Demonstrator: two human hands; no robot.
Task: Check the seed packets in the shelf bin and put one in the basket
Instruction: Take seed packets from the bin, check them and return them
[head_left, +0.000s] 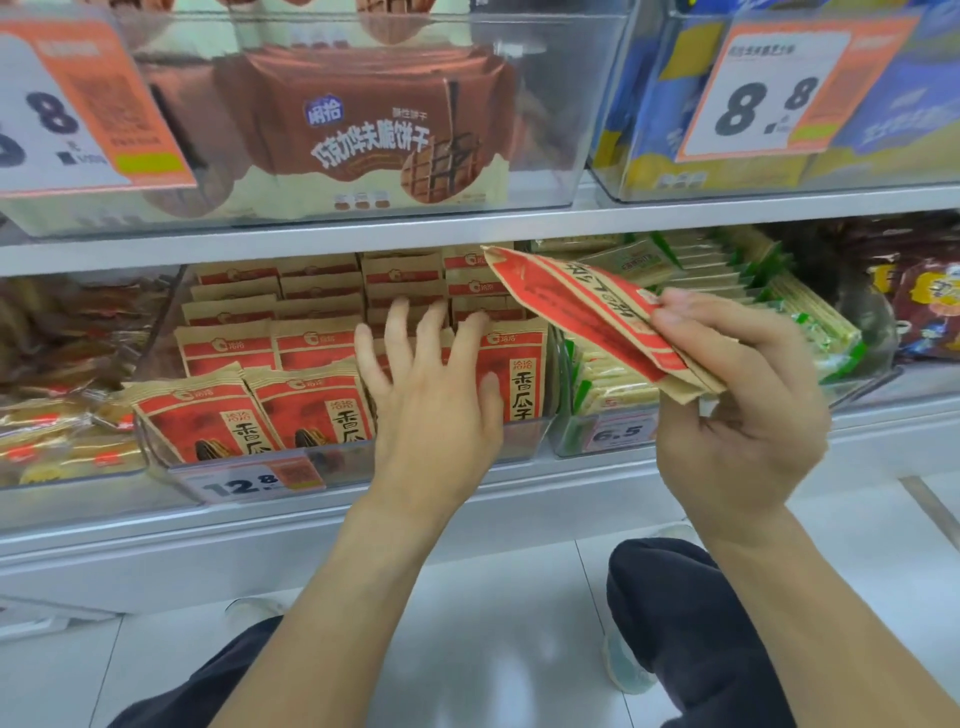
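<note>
Red-and-kraft seed packets stand in rows in a clear bin on the lower shelf. The left hand reaches into the bin with fingers spread and straight, their tips at the packet tops in the middle rows. The right hand holds a small stack of packets just right of the bin, thumb on top and fingers curled beneath, the stack tilted up toward the left. A price tag reading 12.8 sits on the bin front. No basket is visible.
</note>
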